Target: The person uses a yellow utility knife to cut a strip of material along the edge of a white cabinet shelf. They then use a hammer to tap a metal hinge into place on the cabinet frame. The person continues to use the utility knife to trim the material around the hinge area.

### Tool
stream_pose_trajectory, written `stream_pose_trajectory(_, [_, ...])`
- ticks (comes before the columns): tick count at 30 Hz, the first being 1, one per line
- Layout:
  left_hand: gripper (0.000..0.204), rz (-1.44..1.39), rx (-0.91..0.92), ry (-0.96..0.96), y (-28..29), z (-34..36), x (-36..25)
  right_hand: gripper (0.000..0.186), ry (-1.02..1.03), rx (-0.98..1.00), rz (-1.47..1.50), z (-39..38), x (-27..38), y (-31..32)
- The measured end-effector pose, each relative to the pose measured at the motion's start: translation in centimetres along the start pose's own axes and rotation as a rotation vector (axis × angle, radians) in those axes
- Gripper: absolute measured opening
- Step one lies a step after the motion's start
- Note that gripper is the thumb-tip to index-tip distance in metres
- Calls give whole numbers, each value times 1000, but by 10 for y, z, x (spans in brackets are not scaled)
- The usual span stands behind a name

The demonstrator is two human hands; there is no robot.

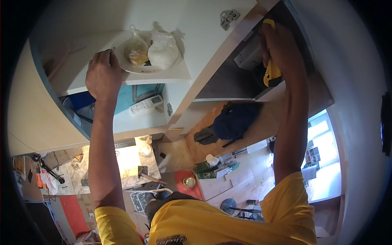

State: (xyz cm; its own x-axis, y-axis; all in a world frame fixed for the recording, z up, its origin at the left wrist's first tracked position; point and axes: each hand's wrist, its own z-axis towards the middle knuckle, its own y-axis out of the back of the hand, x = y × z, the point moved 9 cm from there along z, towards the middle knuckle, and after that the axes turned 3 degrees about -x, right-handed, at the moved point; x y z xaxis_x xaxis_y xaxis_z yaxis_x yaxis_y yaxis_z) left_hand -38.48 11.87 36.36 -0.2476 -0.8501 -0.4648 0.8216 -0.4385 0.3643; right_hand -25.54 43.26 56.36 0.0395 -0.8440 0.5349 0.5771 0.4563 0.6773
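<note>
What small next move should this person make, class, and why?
Perhaps set the yellow cutter down in the dark compartment: the right hand grips it at the opening, while the left hand is at the shelf edge beside the plate.

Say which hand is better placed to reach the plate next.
Left, most likely: the left hand is close beside the plate, while the right hand holds a yellow cutter well away from it.
</note>
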Motion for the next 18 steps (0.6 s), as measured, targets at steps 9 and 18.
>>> stream_pose_trajectory(9, [19,12,-14,-35,0,1,-6,30,18,3,-29,9,-5,-7])
stream_pose_trajectory(18, [18,18,14,-15,-3,1,-3,25,-12,13,55,-2,-4,-7])
